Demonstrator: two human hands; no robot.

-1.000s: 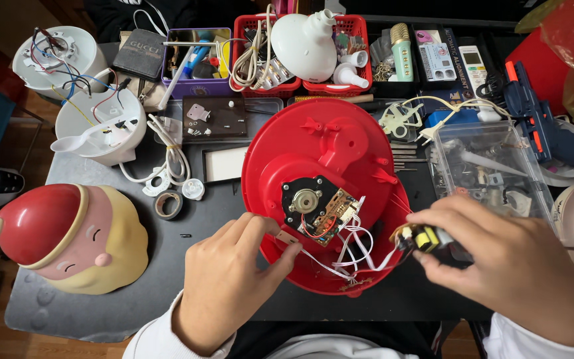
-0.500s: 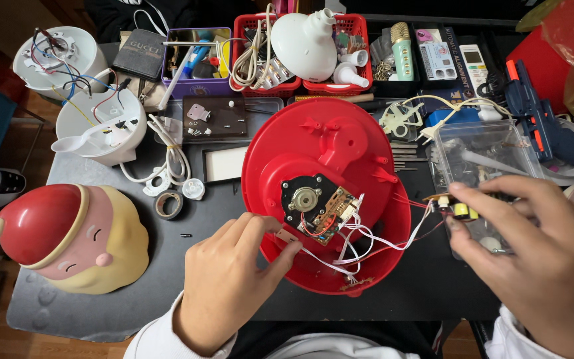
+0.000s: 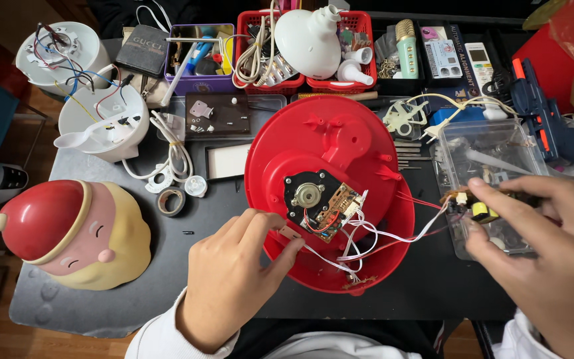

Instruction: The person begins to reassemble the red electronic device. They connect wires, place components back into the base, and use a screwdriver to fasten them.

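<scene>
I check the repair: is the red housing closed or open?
Open. The red housing lies with its inside up, so its motor and circuit board are bare.
</scene>
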